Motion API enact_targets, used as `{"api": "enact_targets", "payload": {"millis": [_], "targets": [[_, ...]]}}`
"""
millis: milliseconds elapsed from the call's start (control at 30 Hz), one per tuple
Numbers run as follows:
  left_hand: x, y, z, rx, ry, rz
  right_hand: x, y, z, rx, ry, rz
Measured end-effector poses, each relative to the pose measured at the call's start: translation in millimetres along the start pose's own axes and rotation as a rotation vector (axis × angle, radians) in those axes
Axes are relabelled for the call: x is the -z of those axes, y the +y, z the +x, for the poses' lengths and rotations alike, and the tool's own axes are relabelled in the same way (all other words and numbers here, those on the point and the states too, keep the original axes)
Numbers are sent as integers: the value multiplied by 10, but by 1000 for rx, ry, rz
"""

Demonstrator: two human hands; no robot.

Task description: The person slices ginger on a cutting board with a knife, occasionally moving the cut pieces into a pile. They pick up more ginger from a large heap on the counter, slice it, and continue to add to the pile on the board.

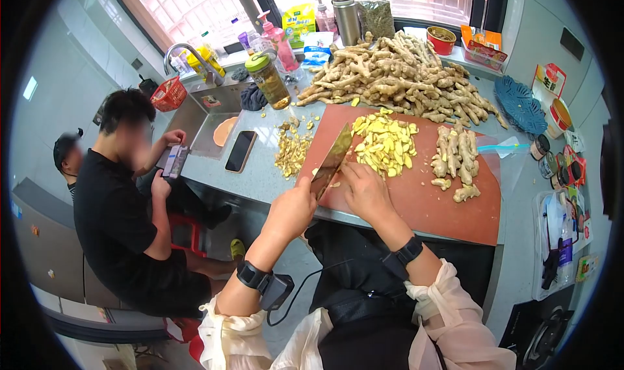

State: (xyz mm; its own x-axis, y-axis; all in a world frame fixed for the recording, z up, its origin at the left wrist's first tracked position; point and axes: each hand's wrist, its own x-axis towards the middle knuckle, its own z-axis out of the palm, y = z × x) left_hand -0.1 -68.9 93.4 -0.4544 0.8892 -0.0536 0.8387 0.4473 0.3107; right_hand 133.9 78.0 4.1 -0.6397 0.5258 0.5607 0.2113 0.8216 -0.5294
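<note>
Cleaver (331,160) gripped in closed left hand (294,209); right hand (365,189), fingers curled, pressed on ginger piece on cutting board (422,201), steadied for slicing.

Knife (332,160) gripped in left hand (292,209): blade metal, dull sheen. Board (422,201) under the blade: matt reddish-brown, smooth. Ginger slices (385,144) just beyond the blade tip: pale yellow, moist-looking. Whole ginger roots (396,77) further off: rough, knobbly tan skin

The board (422,201) is reddish brown, the sliced ginger (385,144) pale yellow, the whole ginger (396,77) tan. The basket (169,95) is red, the trivet (520,105) blue, the phone (240,151) black.
</note>
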Motion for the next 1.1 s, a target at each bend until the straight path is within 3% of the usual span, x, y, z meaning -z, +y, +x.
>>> {"api": "enact_targets", "payload": {"millis": [833,1100], "targets": [[-67,225,201,20,-13,-17,137,-74,-20,-18,131,28],[-151,48,268,25,4,-88,110,-70,-26,4,157,31]]}}
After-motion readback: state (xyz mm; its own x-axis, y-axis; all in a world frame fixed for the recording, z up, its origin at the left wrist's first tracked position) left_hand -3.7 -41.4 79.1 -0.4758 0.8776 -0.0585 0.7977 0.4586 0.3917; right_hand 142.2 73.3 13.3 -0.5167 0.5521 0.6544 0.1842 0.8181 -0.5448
